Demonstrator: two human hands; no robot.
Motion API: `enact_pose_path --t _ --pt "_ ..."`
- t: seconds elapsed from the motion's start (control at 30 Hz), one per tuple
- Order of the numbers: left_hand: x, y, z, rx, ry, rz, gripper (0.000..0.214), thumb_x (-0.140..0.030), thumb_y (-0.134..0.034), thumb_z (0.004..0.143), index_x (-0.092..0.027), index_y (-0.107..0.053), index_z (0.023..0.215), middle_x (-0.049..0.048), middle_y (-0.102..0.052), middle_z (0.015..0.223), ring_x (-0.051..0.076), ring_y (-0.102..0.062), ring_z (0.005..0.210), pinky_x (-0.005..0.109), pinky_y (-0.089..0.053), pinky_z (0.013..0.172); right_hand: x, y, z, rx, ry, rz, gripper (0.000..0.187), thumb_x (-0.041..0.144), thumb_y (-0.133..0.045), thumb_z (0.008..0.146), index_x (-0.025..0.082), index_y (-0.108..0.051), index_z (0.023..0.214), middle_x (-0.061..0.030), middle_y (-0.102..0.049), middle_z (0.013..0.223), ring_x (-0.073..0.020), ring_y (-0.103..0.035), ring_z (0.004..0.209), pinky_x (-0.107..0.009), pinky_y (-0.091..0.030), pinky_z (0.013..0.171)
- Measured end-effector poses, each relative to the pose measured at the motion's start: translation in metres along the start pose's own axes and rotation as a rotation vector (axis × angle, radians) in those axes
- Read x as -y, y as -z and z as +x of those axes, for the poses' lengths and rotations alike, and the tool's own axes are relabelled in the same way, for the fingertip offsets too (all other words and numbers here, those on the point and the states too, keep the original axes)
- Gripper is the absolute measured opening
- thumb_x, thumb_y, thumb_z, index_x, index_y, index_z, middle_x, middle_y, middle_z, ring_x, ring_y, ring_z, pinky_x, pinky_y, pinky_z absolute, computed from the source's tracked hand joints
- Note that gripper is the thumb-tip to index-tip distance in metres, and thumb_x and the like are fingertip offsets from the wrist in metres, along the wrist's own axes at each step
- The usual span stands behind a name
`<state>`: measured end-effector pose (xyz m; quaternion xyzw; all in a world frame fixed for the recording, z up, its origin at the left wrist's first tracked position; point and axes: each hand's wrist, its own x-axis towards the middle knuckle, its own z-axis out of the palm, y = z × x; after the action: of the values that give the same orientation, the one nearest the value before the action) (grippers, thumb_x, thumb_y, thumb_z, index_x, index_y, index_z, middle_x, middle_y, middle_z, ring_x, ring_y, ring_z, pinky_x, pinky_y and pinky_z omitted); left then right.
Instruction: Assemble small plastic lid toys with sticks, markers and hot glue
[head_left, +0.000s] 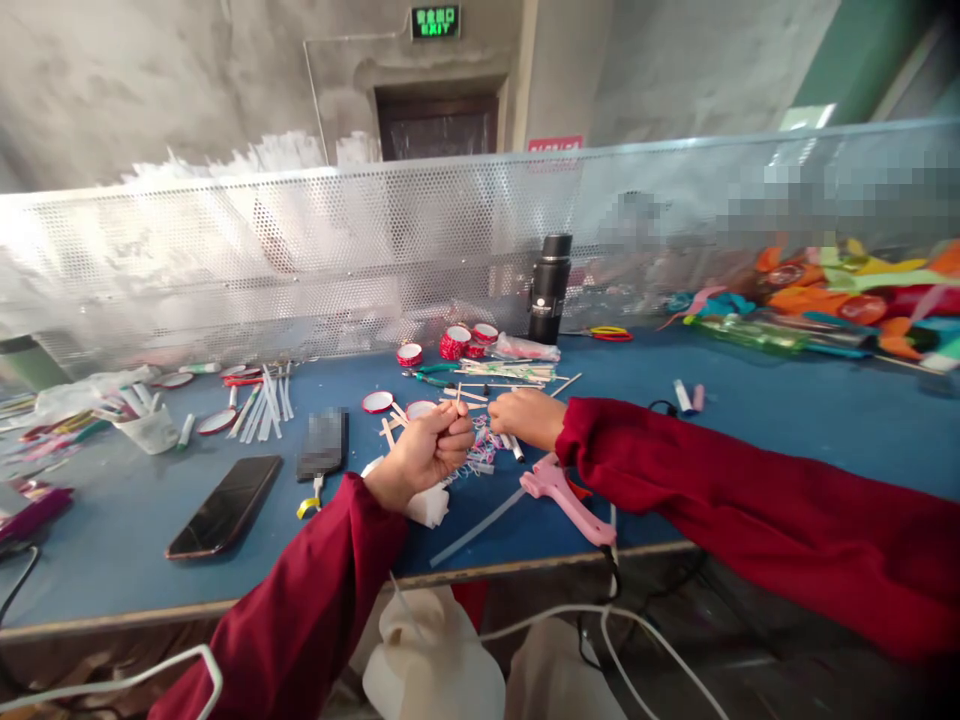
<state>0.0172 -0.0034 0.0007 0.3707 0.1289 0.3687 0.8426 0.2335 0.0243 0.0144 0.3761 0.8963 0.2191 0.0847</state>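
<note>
My left hand (431, 445) is closed, with a thin wooden stick (459, 394) poking up between thumb and forefinger. Just to its right, my right hand (527, 416) has its fingers bent together over a tangle of pink, blue and white strings (480, 450); whatever it pinches is too small to make out. A white marker (514, 447) lies under the right hand. Nearer the table edge rests a pink glue gun (574, 505), with a clear glue stick (480, 525) extending from its rear. Flat wooden sticks (390, 430) and crumpled white tissue (429, 505) lie around the left hand.
A black phone (223, 507) and a power bank (323, 446) lie left. Behind stand red-rimmed discs (455, 342), a black thermos (550, 290) and scissors (609, 333). Glue sticks (262, 408) and a white cup (148, 428) are farther left. A perforated metal screen (337, 265) borders the blue table.
</note>
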Motion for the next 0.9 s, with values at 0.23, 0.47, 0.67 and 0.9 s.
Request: enact_pose_path --t 0.23,0.47,0.67,0.9 --pt "0.0 -0.002 -0.002 0.039 0.044 -0.055 0.008 -0.02 -0.062 0.094 -0.012 -0.061 0.094 -0.0081 -0.024 0.063 0.003 -0.021 0.043 0.009 -0.017 0.036 0.0 -0.004 0.004 0.06 0.145 -0.037 0.022 0.015 -0.054 0.098 0.02 -0.075 0.093 -0.007 -0.071 0.095 -0.018 -0.063 0.084 -0.029 -0.032 0.061" --pt "-0.001 0.003 0.002 -0.111 -0.108 -0.078 0.013 -0.022 -0.06 0.097 -0.015 -0.056 0.086 -0.0088 -0.024 0.06 0.003 -0.025 0.042 0.01 -0.019 0.037 -0.028 0.009 -0.02 -0.346 -0.092 0.361 0.007 0.02 -0.063 0.088 0.02 -0.068 0.084 -0.0033 -0.068 0.086 -0.0167 -0.059 0.077 -0.029 -0.037 0.066" --pt "0.007 0.005 0.005 -0.192 -0.215 0.074 0.021 -0.031 -0.064 0.095 -0.019 -0.051 0.084 -0.0096 -0.027 0.056 0.004 -0.026 0.041 0.013 -0.019 0.038 -0.009 0.04 -0.068 -1.187 -0.671 1.42 0.025 0.038 -0.071 0.081 0.024 -0.052 0.076 0.0078 -0.045 0.056 -0.0098 -0.039 0.049 -0.025 -0.035 0.051" --pt "0.021 0.011 0.005 -0.273 -0.188 0.372 0.018 -0.032 -0.064 0.09 -0.02 -0.054 0.1 -0.0051 -0.051 0.064 0.007 -0.05 0.051 0.014 -0.032 0.044 0.121 0.039 -0.077 -1.166 -0.861 2.331 0.03 0.04 -0.079 0.075 0.022 -0.056 0.08 0.01 -0.04 0.055 -0.0048 -0.03 0.044 -0.02 -0.035 0.045"
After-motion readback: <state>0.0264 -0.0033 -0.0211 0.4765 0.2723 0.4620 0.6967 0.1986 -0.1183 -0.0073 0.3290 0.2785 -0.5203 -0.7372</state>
